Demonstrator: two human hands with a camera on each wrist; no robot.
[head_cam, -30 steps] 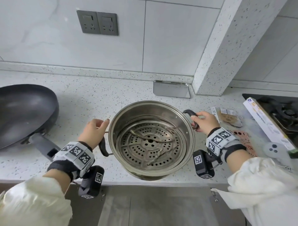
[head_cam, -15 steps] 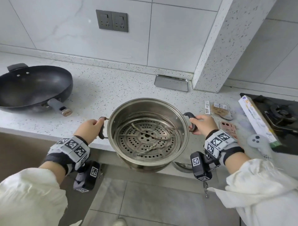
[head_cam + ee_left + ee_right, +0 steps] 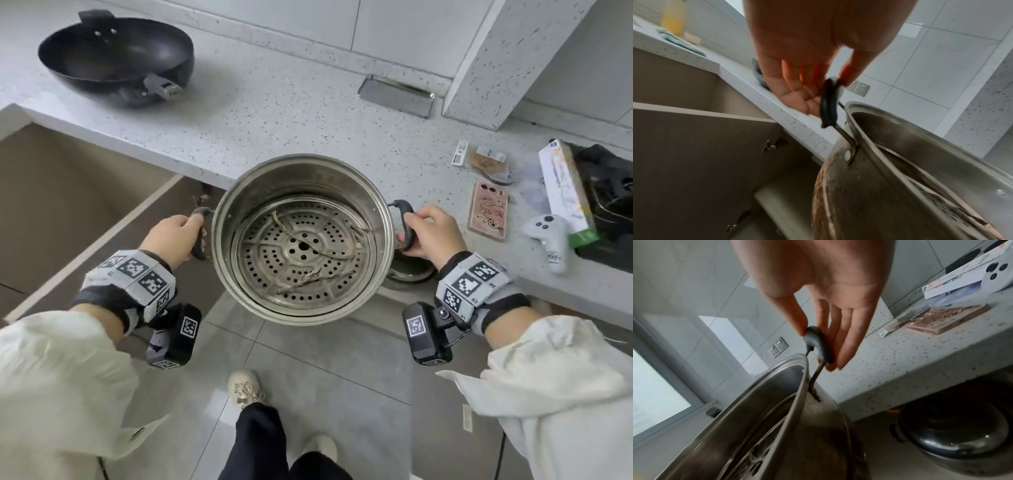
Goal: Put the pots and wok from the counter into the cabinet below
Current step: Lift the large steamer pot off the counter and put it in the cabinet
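Landmark: the steel pot [image 3: 301,240], held in the air in front of the counter edge, above the grey floor [image 3: 325,359].

Nearest the wearer, below the pot in the head view: a pale shoe [image 3: 246,389] and dark trouser legs on the floor tiles. White sleeves [image 3: 51,377] framed both sides, with tagged wristbands on each wrist.

The left hand [image 3: 174,238] gripped the black handle [image 3: 198,236] on the pot's left side; in the left wrist view the fingers [image 3: 797,91] curled round that handle [image 3: 829,104] with the thumb on top. The right hand [image 3: 433,236] gripped the matching handle [image 3: 406,226] on the pot's right side; the right wrist view showed thumb and fingers [image 3: 846,340] closed about it [image 3: 818,345]. Both hands were closed on the handles and carried the pot between them.

Inside the pot lay a perforated steamer plate [image 3: 301,253] with a few dried strands on it. The pot's outer wall [image 3: 838,186] looked browned and stained.

Left of the pot: an open cabinet door [image 3: 96,212]. Right of and below the pot, under the counter: a lidded dark pot [image 3: 953,438] inside the cabinet.

Beyond the pot: the speckled white counter [image 3: 291,113]. Right of the pot on it: a pink phone case [image 3: 488,210], a white controller [image 3: 548,236], a long box [image 3: 565,192] and small packets [image 3: 486,159]. Far left of the pot: the black wok [image 3: 116,58], resting on the counter well apart from it. Far behind the pot: a metal tray [image 3: 395,96] against the wall.
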